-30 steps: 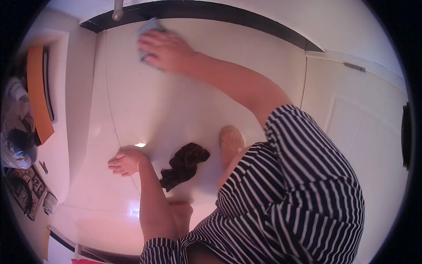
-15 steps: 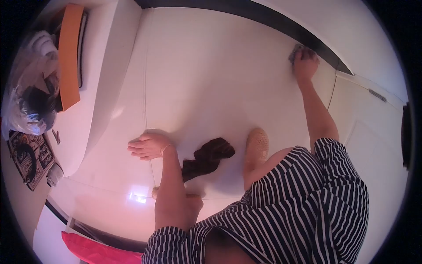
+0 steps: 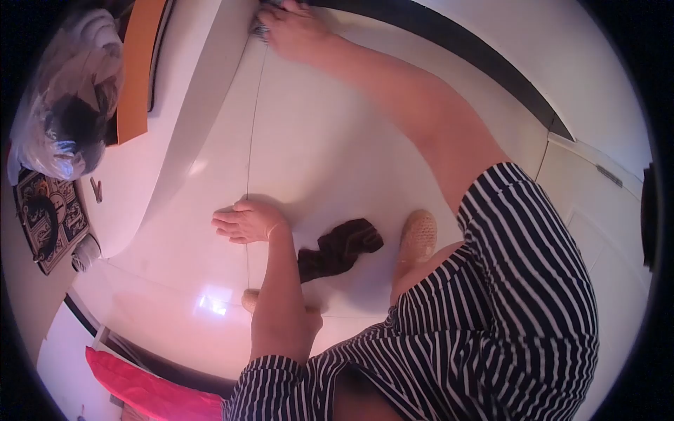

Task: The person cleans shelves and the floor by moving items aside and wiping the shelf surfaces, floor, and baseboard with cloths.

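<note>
My right hand (image 3: 293, 34) is stretched to the far left corner of the floor, where the dark skirting meets the white cabinet. Its fingers press on a crumpled greyish cloth (image 3: 260, 31), which is mostly hidden under them. My left hand (image 3: 246, 221) lies flat on the pale tiled floor (image 3: 337, 154) with its fingers stretched out, holding nothing. Beside that forearm lies a bunched dark brown cloth (image 3: 344, 245), touched by neither hand.
A dark skirting strip (image 3: 463, 43) runs along the wall. On the left, a white cabinet (image 3: 186, 98) bears an orange box (image 3: 137, 77) and a clear plastic bag (image 3: 70, 105). My slippered foot (image 3: 419, 235) stands beside the brown cloth. Red fabric (image 3: 151, 386) lies at lower left.
My right hand has swept left along the skirting with the greyish cloth, from the right side to the far left corner. My left hand stays planted; the view has shifted slightly.
</note>
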{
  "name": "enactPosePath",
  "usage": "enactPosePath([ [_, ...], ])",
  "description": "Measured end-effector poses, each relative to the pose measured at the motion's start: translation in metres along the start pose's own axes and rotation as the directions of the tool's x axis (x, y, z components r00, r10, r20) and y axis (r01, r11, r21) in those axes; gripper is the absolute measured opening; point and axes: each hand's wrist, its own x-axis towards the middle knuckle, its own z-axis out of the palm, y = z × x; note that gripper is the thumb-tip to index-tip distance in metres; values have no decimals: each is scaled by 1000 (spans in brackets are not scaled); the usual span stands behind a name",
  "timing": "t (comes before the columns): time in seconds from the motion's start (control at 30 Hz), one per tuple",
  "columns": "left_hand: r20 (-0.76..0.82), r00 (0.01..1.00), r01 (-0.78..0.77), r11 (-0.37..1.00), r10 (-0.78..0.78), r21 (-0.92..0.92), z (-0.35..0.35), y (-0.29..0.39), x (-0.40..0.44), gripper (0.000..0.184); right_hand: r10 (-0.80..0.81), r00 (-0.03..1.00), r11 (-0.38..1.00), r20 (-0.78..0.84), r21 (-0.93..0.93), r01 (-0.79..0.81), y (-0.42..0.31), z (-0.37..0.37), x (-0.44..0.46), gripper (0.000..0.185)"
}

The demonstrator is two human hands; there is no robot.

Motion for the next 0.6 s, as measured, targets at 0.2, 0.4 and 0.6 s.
enactPosePath([
  [0.2,13,1000,7,1000,-7,-17,-5,3,2,58,-206,967,966,151,191,176,9,5,-27,41],
  [0.4,122,990,70,997,-67,-24,-16,10,1,63,128,970,986,207,78,-147,-2,1,-12,41],
  [0.6,83,995,48,999,-49,16,-19,13,1,58,-114,983,984,145,152,92,-21,17,-34,32],
])
